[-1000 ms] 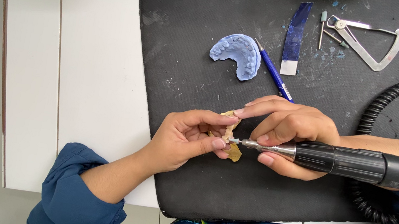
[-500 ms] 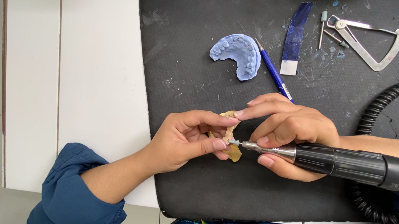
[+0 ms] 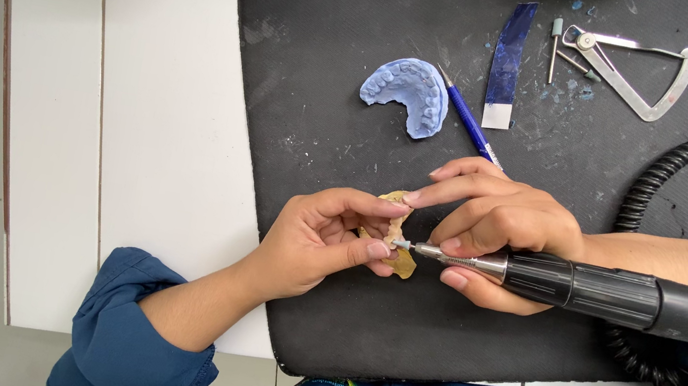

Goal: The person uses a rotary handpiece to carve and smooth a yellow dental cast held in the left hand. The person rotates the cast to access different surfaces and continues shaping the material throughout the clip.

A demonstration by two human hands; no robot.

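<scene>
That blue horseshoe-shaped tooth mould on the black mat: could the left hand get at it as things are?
Probably not freely: the left hand is pinching a small tan piece, though the mat between it and the blue mould is bare.

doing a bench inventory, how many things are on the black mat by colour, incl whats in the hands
blue: 3 - dental cast, pen, strip
tan: 1 - small cast in left hand
black: 1 - handpiece in right hand
metal: 3 - caliper, 2 burs
total: 8

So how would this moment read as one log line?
left hand: pinches yellow dental piece | right hand: holds black rotary handpiece, tip at piece | nearby: blue dental cast, black mat
</scene>
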